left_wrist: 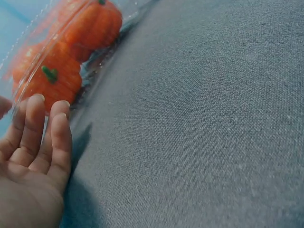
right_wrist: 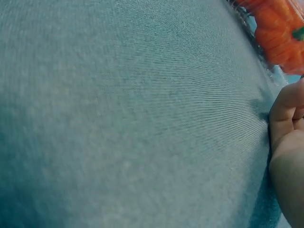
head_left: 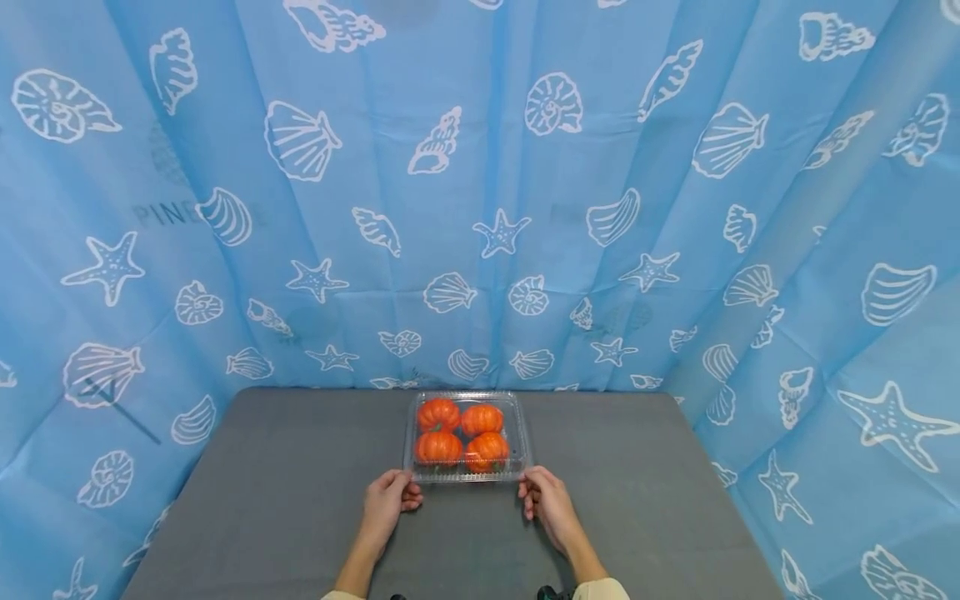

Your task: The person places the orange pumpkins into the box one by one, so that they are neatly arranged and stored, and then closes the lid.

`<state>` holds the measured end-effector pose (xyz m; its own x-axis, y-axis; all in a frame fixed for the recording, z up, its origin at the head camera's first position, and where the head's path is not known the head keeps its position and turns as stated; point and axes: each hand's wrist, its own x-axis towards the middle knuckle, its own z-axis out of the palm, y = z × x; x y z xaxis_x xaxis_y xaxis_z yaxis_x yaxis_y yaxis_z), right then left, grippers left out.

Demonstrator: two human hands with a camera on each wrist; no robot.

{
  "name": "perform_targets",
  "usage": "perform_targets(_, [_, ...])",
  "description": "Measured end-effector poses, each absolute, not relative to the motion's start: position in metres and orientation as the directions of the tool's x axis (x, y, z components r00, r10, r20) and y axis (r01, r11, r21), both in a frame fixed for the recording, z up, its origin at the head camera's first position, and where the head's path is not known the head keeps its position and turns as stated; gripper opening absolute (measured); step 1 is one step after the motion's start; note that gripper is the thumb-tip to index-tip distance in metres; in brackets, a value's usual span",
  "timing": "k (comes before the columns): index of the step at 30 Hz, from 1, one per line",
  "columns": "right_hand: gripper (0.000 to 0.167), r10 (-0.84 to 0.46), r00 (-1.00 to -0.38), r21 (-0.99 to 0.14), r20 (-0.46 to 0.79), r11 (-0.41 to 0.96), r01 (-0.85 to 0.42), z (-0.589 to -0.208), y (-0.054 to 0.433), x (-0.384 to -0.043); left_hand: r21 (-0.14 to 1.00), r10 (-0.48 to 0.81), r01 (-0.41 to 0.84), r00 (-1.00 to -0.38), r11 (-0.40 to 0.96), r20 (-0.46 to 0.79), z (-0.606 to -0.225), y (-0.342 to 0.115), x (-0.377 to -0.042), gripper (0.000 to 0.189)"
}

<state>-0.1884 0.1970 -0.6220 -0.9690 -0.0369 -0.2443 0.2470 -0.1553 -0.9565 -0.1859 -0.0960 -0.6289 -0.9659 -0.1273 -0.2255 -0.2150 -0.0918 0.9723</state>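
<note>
A clear plastic clamshell container [head_left: 467,477] with its lid down lies toward the far side of the table. Through the plastic show several small orange pumpkins [head_left: 439,447], one with a green stem in the left wrist view. My left hand [head_left: 388,502] is at the container's near left corner, its thumb and fingers on either side of the edge. At the near right corner, my right hand [head_left: 551,504] pinches the edge, its other fingers curled below. In the right wrist view, the right fingertips are mostly cut off by the frame.
A grey cloth covers the table [head_left: 300,467]. Behind it and along both sides hangs a blue curtain [head_left: 480,317] printed with white shells and starfish. The container's far edge lies close to the table's back edge.
</note>
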Motion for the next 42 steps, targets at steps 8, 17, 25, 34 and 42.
perform_targets(8, [0.020, -0.033, -0.973, -0.950, -0.226, -0.215, 0.228, -0.628, 0.197, -0.188, 0.972, -0.138, -0.230, -0.962, -0.046, -0.234, -0.630, -0.096, -0.187, 0.034])
perform_targets(17, [0.019, -0.016, -0.980, -0.954, -0.196, -0.229, 0.194, -0.627, 0.201, -0.185, 0.957, -0.114, -0.277, -0.952, -0.082, -0.285, -0.627, -0.095, -0.190, 0.029])
perform_targets(25, [0.015, 0.045, -0.978, -0.955, -0.204, -0.228, 0.189, -0.626, 0.197, -0.186, 0.947, -0.078, -0.303, -0.947, -0.103, -0.312, -0.619, -0.097, -0.190, 0.026])
perform_targets(34, [0.015, 0.044, -0.973, -0.956, -0.227, -0.203, 0.214, -0.624, 0.199, -0.185, 0.945, -0.078, -0.313, -0.944, -0.093, -0.321, -0.625, -0.096, -0.191, 0.026])
perform_targets(42, [0.016, -0.016, -0.974, -0.952, -0.227, -0.208, 0.225, -0.628, 0.200, -0.184, 0.944, -0.116, -0.321, -0.937, -0.078, -0.329, -0.626, -0.096, -0.193, 0.026])
